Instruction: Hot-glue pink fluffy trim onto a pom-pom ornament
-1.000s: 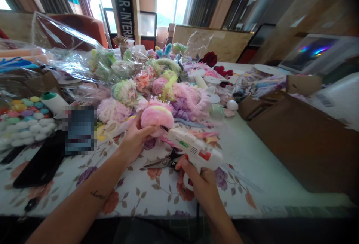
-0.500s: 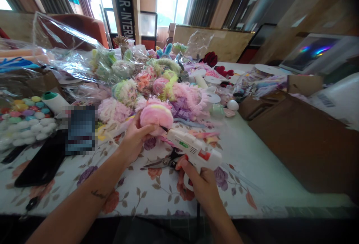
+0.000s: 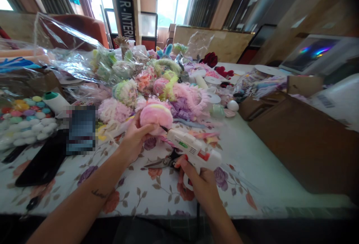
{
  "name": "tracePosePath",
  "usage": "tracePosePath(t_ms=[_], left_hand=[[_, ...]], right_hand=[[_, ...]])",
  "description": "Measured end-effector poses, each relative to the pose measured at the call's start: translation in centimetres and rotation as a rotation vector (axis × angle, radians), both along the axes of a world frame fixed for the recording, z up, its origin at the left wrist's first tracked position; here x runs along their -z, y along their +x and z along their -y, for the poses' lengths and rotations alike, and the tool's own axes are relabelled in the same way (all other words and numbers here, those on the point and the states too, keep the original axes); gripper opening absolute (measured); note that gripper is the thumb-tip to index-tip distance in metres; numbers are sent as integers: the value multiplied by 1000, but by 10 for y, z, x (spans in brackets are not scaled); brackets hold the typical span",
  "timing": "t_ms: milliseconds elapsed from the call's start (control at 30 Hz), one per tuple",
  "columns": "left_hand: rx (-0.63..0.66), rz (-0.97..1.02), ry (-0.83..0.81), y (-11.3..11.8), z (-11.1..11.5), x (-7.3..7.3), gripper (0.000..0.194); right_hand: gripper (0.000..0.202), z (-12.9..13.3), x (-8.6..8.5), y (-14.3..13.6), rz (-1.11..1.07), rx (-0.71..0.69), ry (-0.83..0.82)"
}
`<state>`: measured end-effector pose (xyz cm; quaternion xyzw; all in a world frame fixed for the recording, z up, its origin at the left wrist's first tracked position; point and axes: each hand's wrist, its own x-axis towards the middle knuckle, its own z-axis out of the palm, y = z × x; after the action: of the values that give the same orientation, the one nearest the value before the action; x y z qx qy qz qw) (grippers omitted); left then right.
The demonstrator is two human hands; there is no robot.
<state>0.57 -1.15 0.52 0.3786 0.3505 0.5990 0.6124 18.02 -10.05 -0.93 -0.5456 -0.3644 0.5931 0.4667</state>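
Note:
My left hand (image 3: pixel 137 135) is closed on a fluffy pink and yellow pompom-like ball (image 3: pixel 157 116), thumb near its lower edge. Wrapped around the handle of a white glue gun (image 3: pixel 189 145) is my right hand (image 3: pixel 198 178). The gun's dark nozzle points left and up, at the underside of the fluffy ball; whether it touches is too small to tell. Under the gun lies a pair of scissors (image 3: pixel 161 161) with dark handles and blades toward the left, partly hidden by the gun and my right fingers.
A heap of pastel yarn and trims (image 3: pixel 123 90) spreads behind my hands. At left lie a dark phone (image 3: pixel 42 161), a blurred-out rectangle (image 3: pixel 81 130) and a bag of small pompoms (image 3: pixel 30 124). A cardboard box (image 3: pixel 303 143) stands at right on the floral tablecloth (image 3: pixel 134 195).
Almost nothing differs. Both hands, the fluffy ball and the glue gun keep nearly the same place; the view shifts very slightly.

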Motion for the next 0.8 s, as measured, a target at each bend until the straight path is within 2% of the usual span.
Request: tracePosePath(t_ms=[333,567,633,700,800], left_hand=[[-34,-1,-37,1,-1,0,62],[-64,26,-19,-5,-6,5,49],[-73,41,-32,-7,-9,7,43],[-81,56,-43,-9,-11,9,46],[-80,64,-43,-10,-13,8,54]], right_hand=[[47,0,2,3,20,-5,14],[45,1,3,8,-70,-75,70],[43,2,2,19,-101,-63,119],[38,1,0,40,-59,0,169],[34,-3,-3,94,127,183,205]])
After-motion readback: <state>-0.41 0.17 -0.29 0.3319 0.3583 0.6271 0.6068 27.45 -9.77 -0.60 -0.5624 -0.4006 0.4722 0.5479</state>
